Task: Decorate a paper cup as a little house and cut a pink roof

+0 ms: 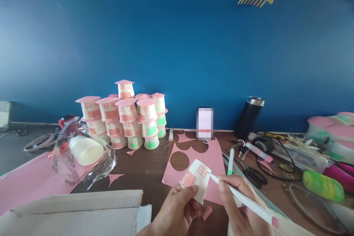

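Observation:
My left hand (177, 210) is closed around a small white paper cup (197, 180), tilted on its side, with a pink window and a pink door drawn on it. My right hand (239, 204) grips a white marker pen (246, 202) whose tip touches the cup beside the window. Both hands hover low over a pink paper sheet (212, 155) with round holes cut out of it.
Stacked decorated cups with pink lids (127, 118) stand at the back. A plastic bag of plain cups (83, 151) lies left, a cardboard box (72, 214) in front. Right: a green-capped pen (230, 160), scissors (253, 175), a black flask (249, 116), cables, a pink cap (206, 212).

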A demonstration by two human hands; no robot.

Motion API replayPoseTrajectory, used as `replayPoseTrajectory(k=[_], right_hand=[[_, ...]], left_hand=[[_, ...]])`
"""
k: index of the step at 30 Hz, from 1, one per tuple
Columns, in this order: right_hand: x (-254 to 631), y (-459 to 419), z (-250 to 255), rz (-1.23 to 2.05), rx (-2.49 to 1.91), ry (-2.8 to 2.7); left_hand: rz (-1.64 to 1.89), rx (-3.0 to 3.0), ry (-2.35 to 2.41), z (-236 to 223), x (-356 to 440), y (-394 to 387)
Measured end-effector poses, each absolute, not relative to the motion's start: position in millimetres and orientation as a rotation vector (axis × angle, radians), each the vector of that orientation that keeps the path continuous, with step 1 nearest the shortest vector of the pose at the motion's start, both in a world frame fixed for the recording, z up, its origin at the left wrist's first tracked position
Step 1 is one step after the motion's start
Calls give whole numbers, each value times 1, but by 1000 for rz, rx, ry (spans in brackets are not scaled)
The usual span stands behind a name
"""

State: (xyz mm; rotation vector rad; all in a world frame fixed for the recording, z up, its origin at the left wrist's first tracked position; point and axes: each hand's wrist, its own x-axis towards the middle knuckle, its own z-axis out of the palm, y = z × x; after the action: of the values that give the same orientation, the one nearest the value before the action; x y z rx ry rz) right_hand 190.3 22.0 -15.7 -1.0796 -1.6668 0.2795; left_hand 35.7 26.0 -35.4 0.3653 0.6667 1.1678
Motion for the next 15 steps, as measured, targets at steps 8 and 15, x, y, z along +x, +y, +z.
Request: replayPoseTrajectory(k=[8,15], right_hand=[[191,28,-15,581,-1265,-1347],[188,42,-30,1076,-1231,-1348]], left_hand=[[1137,421,621,-46,35,28],[1162,533,589,-54,36,30]])
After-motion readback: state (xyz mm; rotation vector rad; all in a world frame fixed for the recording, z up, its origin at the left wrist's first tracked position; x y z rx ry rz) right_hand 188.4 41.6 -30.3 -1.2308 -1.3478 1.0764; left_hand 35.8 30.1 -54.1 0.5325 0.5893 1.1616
